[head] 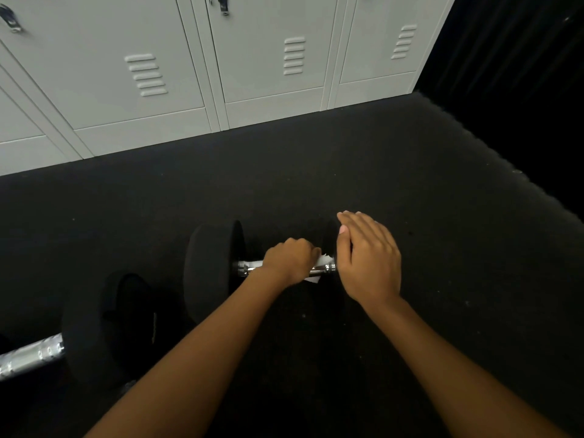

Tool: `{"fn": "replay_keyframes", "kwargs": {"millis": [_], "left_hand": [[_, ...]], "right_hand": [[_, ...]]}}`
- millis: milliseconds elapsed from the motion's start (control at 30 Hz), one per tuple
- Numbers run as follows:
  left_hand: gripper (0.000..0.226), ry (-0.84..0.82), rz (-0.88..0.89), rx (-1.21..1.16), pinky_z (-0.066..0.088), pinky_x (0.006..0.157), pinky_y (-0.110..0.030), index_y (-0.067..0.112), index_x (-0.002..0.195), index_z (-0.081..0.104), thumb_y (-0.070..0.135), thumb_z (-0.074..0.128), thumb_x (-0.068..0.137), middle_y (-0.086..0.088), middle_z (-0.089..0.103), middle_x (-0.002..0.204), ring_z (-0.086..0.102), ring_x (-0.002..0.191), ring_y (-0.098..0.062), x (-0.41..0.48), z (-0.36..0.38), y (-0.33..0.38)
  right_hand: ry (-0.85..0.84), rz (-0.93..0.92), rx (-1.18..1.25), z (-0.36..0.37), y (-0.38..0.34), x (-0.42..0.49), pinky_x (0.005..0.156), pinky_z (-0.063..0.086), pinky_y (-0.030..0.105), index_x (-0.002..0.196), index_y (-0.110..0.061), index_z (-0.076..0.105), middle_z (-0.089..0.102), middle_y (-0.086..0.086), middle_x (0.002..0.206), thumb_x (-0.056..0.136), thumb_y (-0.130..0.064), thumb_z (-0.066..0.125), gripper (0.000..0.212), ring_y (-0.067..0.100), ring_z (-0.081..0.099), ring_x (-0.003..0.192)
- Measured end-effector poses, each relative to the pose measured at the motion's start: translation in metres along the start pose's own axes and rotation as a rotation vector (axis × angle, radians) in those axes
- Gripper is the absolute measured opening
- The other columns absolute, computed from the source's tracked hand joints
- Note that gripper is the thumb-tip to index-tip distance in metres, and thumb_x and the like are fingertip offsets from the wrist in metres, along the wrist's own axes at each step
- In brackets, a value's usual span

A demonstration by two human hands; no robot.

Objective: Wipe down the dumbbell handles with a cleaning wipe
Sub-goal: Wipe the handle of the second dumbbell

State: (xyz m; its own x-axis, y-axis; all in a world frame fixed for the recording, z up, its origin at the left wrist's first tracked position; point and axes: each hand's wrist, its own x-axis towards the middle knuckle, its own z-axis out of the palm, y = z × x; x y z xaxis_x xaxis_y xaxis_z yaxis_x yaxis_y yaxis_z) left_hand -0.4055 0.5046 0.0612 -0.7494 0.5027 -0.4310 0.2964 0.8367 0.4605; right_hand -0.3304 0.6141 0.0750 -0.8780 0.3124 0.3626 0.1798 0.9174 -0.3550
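Note:
A black dumbbell (211, 267) with a chrome handle (246, 268) lies on the dark floor in the middle of the head view. My left hand (289, 260) grips the handle with a white cleaning wipe (324, 260) wrapped round it; bits of the wipe stick out at the right of my fist. My right hand (368, 257) rests flat, fingers straight, on the dumbbell's right weight, which it mostly hides. A second dumbbell (94, 330) lies at the lower left, its chrome handle (30, 355) running off the left edge.
Grey metal lockers (196, 64) stand along the back, their bases meeting the dark rubber floor (410, 184). A black wall or curtain (521, 74) closes off the right side.

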Motion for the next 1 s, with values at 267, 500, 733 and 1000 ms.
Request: {"fn": "replay_keyframes", "kwargs": {"millis": [267, 500, 733, 1000], "left_hand": [[0.038, -0.111, -0.056, -0.069, 0.041, 0.072, -0.036, 0.015, 0.067, 0.048, 0.032, 0.036, 0.098, -0.01, 0.056, 0.081, 0.055, 0.078, -0.025, 0.021, 0.0, 0.009], [0.039, -0.049, -0.02, -0.043, 0.04, 0.068, -0.034, 0.02, 0.067, 0.05, 0.036, 0.033, 0.098, -0.001, 0.053, 0.07, 0.052, 0.069, -0.018, 0.014, 0.005, 0.002], [0.024, -0.185, -0.066, 0.028, 0.045, 0.08, -0.036, 0.011, 0.086, 0.054, 0.028, 0.043, 0.097, -0.007, 0.054, 0.087, 0.055, 0.084, -0.023, 0.025, -0.002, 0.018], [0.028, 0.149, 0.193, -0.009, 0.04, 0.072, -0.031, 0.011, 0.102, 0.06, 0.025, 0.037, 0.099, -0.01, 0.065, 0.1, 0.06, 0.089, -0.026, -0.021, 0.012, 0.004]], "right_hand": [[-0.015, -0.005, 0.0, 0.0, 0.001, 0.002, 0.104, 0.036, 0.039, 0.122, -0.011, 0.058, 0.061, 0.006, 0.125, 0.093, -0.032, 0.024, 0.05, 0.019, 0.05, 0.122], [0.004, -0.006, 0.011, 0.0, 0.001, 0.0, 0.104, 0.036, 0.04, 0.121, -0.01, 0.06, 0.062, 0.006, 0.124, 0.094, -0.031, 0.025, 0.049, 0.019, 0.051, 0.122], [0.003, -0.007, 0.006, 0.002, 0.001, 0.001, 0.104, 0.035, 0.039, 0.121, -0.01, 0.06, 0.062, 0.006, 0.124, 0.093, -0.031, 0.025, 0.049, 0.019, 0.051, 0.122], [0.005, -0.008, 0.006, 0.0, 0.001, -0.001, 0.103, 0.038, 0.04, 0.12, -0.01, 0.06, 0.062, 0.006, 0.123, 0.094, -0.031, 0.025, 0.049, 0.02, 0.052, 0.121]]}}
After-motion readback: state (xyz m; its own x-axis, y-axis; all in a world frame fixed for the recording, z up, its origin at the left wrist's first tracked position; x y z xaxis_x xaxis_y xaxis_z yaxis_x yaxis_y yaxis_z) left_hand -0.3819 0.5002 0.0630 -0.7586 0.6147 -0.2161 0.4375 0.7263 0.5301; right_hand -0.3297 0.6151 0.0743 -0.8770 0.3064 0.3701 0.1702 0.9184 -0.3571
